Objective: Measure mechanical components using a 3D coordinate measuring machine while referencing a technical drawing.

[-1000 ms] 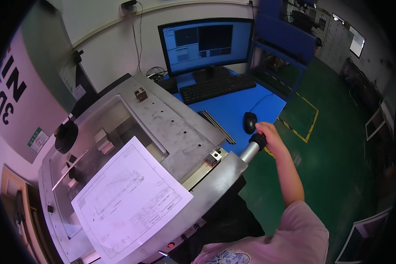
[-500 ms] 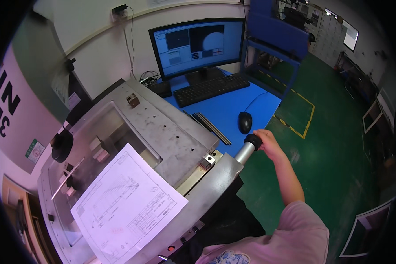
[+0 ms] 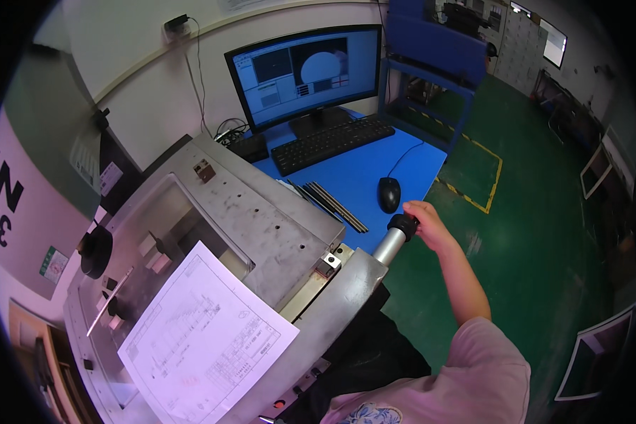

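Note:
My right hand point(image 3: 427, 225) is closed round a black knob point(image 3: 403, 225) at the end of a silver shaft point(image 3: 389, 246), which sticks out of the metal machine table point(image 3: 275, 233). My left hand is out of view. A printed technical drawing point(image 3: 205, 332) lies across the machine's near side and covers part of its glass stage point(image 3: 198, 212). On the glass, a thin rod point(image 3: 111, 300) rests across small blocks. A round black lamp-like part point(image 3: 96, 251) hangs over the stage's left side. A pointed metal tip point(image 3: 266, 419) shows at the lower edge.
Beyond the machine, a blue desk point(image 3: 360, 168) bears a lit monitor point(image 3: 307, 74), a black keyboard point(image 3: 332, 143), a mouse point(image 3: 389, 194) and several thin dark rods point(image 3: 338, 205). A blue metal frame point(image 3: 431, 78) stands behind. Yellow-black tape point(image 3: 500, 173) marks the green floor.
The whole view has shifted slightly. My right hand stays on the knob, with its fingers in a slightly different position. On the monitor, the bright round shape looks more complete.

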Available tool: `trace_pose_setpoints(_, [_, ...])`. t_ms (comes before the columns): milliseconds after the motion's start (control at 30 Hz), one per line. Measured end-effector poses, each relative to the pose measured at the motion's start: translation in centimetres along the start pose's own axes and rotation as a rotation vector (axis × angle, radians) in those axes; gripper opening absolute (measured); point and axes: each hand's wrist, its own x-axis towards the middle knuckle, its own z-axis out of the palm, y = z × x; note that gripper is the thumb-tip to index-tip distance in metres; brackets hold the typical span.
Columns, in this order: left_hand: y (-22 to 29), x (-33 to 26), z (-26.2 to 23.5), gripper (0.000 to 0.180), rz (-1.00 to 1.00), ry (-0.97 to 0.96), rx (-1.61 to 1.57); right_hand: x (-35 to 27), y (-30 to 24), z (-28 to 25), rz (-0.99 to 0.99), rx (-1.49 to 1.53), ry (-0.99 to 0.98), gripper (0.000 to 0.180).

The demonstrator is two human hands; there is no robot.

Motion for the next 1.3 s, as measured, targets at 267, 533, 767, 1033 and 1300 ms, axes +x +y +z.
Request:
trace_pose_setpoints(267, [1.3, -0.5, 1.0, 0.04, 0.05, 0.023, 0.034, 0.1, -0.4, -0.8, -0.001, -0.21, -0.009, 0.03])
trace_pose_setpoints(533, [2.6, -0.8, 1.2, 0.04, 0.092, 0.055, 0.077, 2.2, -3.0, -0.9, -0.104, -0.287, 0.037, 0.029])
trace_pose_setpoints(767, [2.2, 0.2, -3.9, 0.04, 0.079, 0.181, 0.219, 8.2, -10.0, 10.8, -0.418, -0.376, -0.388, 0.021])
trace_pose_setpoints(1033, [9.3, -0.8, -8.8, 0.037, 0.285, 0.398, 0.299, 15.3, -14.5, 32.3, -0.793, -0.651, -0.668, 0.051])
trace_pose_setpoints(1300, [16.9, 1.2, -5.6, 0.028, 0.094, -0.159, -0.276, 18.7, -14.8, 48.4, -0.721, -0.749, -0.509, 0.05])
